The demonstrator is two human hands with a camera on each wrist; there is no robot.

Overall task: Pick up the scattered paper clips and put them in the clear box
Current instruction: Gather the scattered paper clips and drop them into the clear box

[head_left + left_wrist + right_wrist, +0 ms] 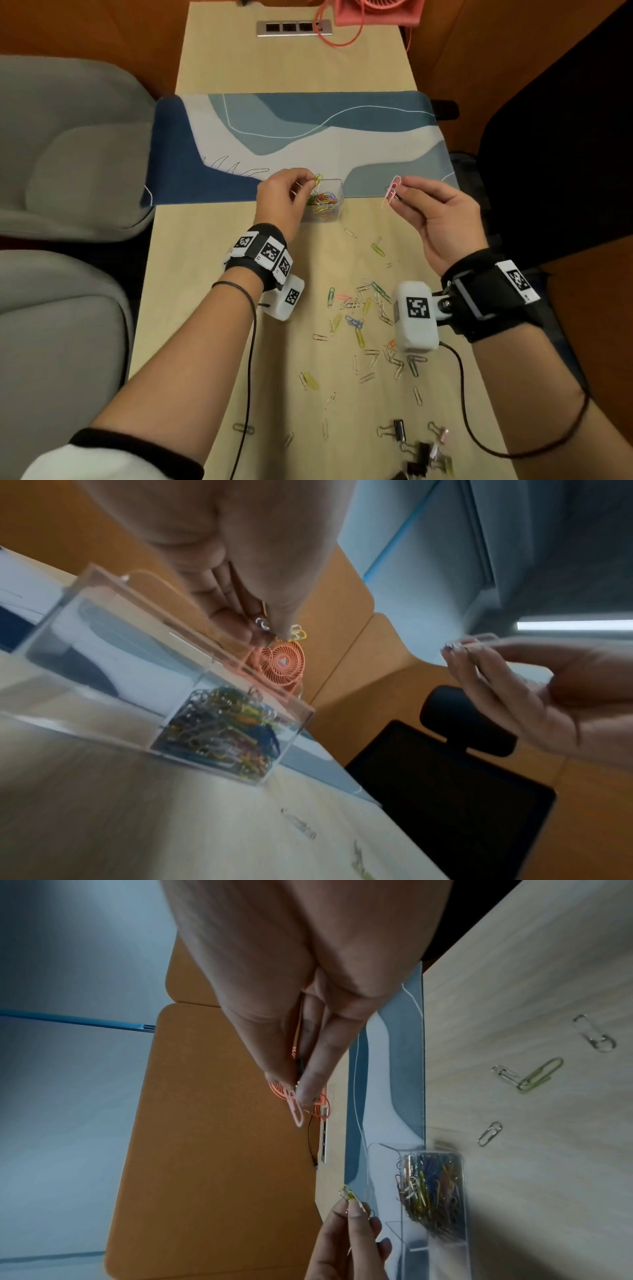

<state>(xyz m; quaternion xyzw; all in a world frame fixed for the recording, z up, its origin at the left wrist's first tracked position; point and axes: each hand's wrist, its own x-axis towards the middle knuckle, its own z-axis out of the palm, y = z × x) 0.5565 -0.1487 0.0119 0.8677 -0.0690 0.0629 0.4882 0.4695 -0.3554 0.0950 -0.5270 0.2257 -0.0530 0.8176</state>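
Clearance around the clear box [334, 192]

Box mouth is partly covered by the left hand [284, 198]; its right side is free up to the right hand [438, 219]. Bare table [205, 308] lies left of the loose paper clips [363, 315]; binder clips [421, 448] crowd the near edge.

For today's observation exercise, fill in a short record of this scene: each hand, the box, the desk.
left hand: pinches yellow paper clips above the clear box
right hand: pinches pink paper clips, right of the box
clear box: open, partly filled with mixed-colour clips
desk: many loose clips near the wrists; binder clips at the near edge
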